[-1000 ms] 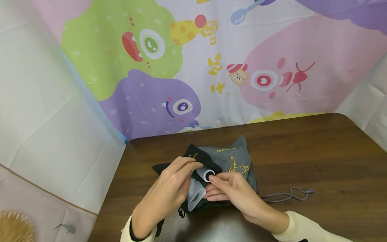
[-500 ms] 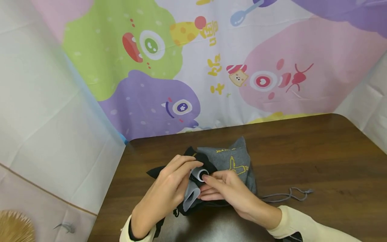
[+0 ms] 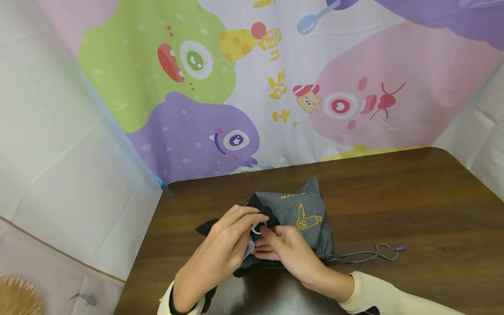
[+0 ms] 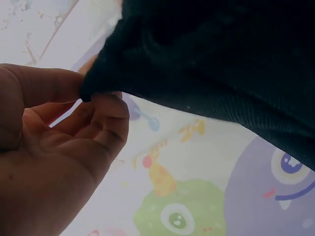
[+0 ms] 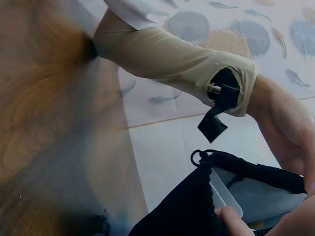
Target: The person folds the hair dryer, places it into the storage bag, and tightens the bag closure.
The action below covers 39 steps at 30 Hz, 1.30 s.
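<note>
A black drawstring pouch (image 3: 245, 268) is held with its mouth toward the right. My left hand (image 3: 222, 240) pinches its cloth edge between thumb and fingertips, seen close in the left wrist view, where the black cloth (image 4: 206, 69) fills the upper right. At the mouth, my right hand (image 3: 291, 251) has its thumb on the end of a white-rimmed grey cylinder (image 3: 258, 227) with a dark centre, its other fingers just below. Most of the cylinder is hidden. A translucent plastic piece (image 3: 249, 249) lies beside it, its rounded edge (image 5: 224, 196) showing inside the pouch in the right wrist view.
A grey drawstring bag (image 3: 289, 210) with a yellow hair dryer print lies on the brown wooden table (image 3: 393, 197) behind my right hand. Its grey cord (image 3: 366, 254) trails right. A cartoon-printed curtain (image 3: 291, 144) hangs along the back edge, white cloth (image 3: 78, 153) at the left.
My right hand has moved left toward the pouch with the white-rimmed cylinder, which shows less now. The plastic piece has sunk deeper behind my left hand. More of the grey bag is uncovered.
</note>
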Motion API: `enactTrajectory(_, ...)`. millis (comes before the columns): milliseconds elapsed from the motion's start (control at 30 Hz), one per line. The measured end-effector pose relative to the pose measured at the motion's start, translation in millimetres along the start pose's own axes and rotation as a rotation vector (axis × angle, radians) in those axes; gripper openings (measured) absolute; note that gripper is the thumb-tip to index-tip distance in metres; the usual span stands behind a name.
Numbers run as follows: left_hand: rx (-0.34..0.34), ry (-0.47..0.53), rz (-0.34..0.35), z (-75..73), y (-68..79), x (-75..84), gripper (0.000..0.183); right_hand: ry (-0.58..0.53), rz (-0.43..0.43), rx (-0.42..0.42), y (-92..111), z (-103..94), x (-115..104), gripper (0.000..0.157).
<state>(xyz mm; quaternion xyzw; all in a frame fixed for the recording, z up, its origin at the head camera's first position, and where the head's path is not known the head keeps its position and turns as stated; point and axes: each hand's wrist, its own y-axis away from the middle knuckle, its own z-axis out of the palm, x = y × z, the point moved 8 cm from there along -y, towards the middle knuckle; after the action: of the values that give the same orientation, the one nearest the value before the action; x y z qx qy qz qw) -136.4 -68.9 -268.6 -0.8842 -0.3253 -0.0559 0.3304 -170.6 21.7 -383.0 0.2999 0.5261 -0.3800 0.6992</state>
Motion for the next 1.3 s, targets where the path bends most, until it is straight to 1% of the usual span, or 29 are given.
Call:
enactTrajectory(67,0.020,0.018,0.009,-2.3,0.2,2.5,0.037,0.014,-0.027,0.004,-0.9,2.1,-0.3,0.051)
enactTrajectory(233,0.077,0.045,0.006,-9.1,1.2,6.3,0.039,0.091,-0.105,0.060,-3.3,2.8,-1.5,0.048)
enactTrajectory(300,0.089,0.037,0.003,-10.9,1.7,6.5,0.040,0.111,-0.115,0.069,-3.5,3.0,-0.5,0.046)
enactTrajectory(367,0.094,0.012,-0.001,-11.9,1.8,5.6,0.041,0.109,-0.117,0.062,-3.6,3.6,1.1,0.042)
enactTrajectory(433,0.100,-0.029,-0.007,-13.5,1.9,3.5,0.040,0.141,-0.135,0.064,-3.6,2.2,1.4,0.034)
enactTrajectory(533,0.100,-0.096,-0.023,-15.6,1.8,-0.6,0.039,0.229,-0.175,0.064,-2.4,-1.2,-0.4,0.023)
enactTrajectory(667,0.078,-0.126,-0.028,-16.2,1.7,-3.1,0.039,0.361,-0.194,0.051,2.1,-6.0,-6.4,0.019)
enactTrajectory(733,0.068,-0.122,-0.027,-15.8,1.5,-3.0,0.040,0.463,-0.211,0.048,5.8,-8.7,-12.0,0.016)
enactTrajectory(800,0.059,-0.117,-0.025,-15.3,1.4,-2.4,0.039,0.658,-0.280,0.067,11.2,-11.6,-21.5,0.015)
enactTrajectory(833,0.054,-0.116,-0.023,-15.0,1.4,-2.0,0.039,0.766,-0.324,0.088,14.6,-13.2,-26.9,0.014)
enactTrajectory(900,0.041,-0.115,-0.015,-13.7,1.5,-0.8,0.039,0.998,-0.454,0.158,23.4,-15.1,-40.1,0.009)
enactTrajectory(967,0.023,-0.118,0.000,-11.5,1.8,1.0,0.038,1.166,-0.570,0.240,33.0,-16.7,-51.0,0.004)
enactTrajectory(1000,0.009,-0.122,0.007,-10.0,2.0,1.8,0.038,1.202,-0.604,0.264,37.0,-17.8,-54.5,0.006)
enactTrajectory(1067,-0.019,-0.129,0.025,-6.7,2.6,3.9,0.039,1.226,-0.642,0.298,42.9,-21.9,-58.4,0.017)
enactTrajectory(1100,-0.032,-0.131,0.034,-5.1,2.8,5.1,0.040,1.216,-0.629,0.294,43.8,-25.3,-58.0,0.022)
enactTrajectory(1167,-0.060,-0.134,0.045,-2.5,3.8,7.2,0.043,1.155,-0.553,0.250,42.7,-33.4,-53.3,0.028)
enactTrajectory(1300,-0.102,-0.131,0.045,1.7,5.9,10.4,0.044,1.023,-0.344,0.098,36.8,-44.7,-32.1,0.033)
